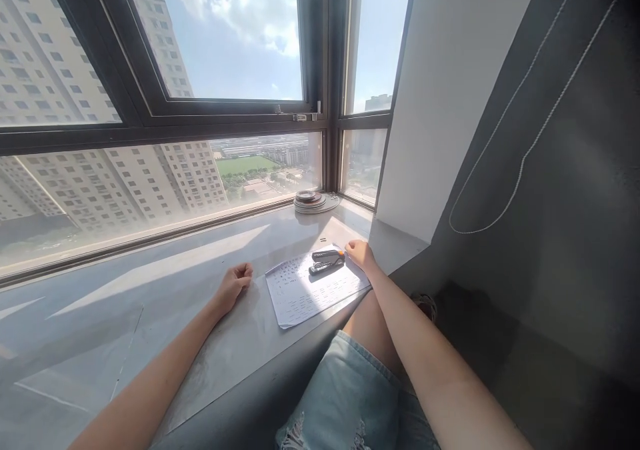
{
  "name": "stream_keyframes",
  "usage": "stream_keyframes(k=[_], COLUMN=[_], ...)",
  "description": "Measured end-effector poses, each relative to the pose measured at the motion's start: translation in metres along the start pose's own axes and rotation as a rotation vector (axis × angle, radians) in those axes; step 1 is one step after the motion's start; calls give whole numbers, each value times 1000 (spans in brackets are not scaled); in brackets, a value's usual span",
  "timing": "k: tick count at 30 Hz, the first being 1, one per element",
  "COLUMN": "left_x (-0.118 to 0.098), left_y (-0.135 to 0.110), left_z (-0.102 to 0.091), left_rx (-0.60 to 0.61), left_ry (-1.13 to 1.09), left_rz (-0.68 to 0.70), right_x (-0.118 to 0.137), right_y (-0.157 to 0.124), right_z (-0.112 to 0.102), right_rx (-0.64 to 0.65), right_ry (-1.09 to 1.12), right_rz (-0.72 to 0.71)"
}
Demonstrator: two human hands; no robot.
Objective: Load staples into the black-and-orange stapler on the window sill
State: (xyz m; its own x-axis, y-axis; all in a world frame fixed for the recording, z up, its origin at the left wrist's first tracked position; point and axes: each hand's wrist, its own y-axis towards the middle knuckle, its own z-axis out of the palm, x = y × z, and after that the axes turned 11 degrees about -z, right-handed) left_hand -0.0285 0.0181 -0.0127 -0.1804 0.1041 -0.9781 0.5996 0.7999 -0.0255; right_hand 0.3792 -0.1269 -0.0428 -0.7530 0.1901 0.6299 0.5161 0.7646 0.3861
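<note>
A stack of printed white sheets (305, 293) lies on the grey stone windowsill (150, 283). On its far edge rests a black stapler (327, 261) with an orange tip. My right hand (360, 255) lies at the top right corner of the sheets, just right of the stapler, fingers curled; I cannot see anything in it. Left of the sheets, my left hand (233, 285) rests on the sill as a loose fist, apart from the paper and holding nothing.
A stack of flat round discs (313, 201) sits in the far corner of the sill by the window frame. A white wall (440, 103) and a dark panel with a hanging cord (520, 163) close off the right side. My knee in denim shorts (350, 383) is below the sill's edge.
</note>
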Motion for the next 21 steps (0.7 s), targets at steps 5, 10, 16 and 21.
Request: stream_keyframes(k=[5,10,16,21], left_x=[-7,-6,-4,-4], left_y=[-2,-1,-3,-1], left_z=[2,3,0,0], left_rx=[-64,-46,-20,-33], left_ry=[26,55,72,83], left_rz=[41,40,-34,-20], right_x=[4,5,7,8], right_y=[-1,-2,-3,-3], right_z=[-3,-5,-5,-6], right_rx=[-4,-4,-8,-16], right_ry=[-17,-22,-12,-14], right_rz=[-1,-11,-9,-2])
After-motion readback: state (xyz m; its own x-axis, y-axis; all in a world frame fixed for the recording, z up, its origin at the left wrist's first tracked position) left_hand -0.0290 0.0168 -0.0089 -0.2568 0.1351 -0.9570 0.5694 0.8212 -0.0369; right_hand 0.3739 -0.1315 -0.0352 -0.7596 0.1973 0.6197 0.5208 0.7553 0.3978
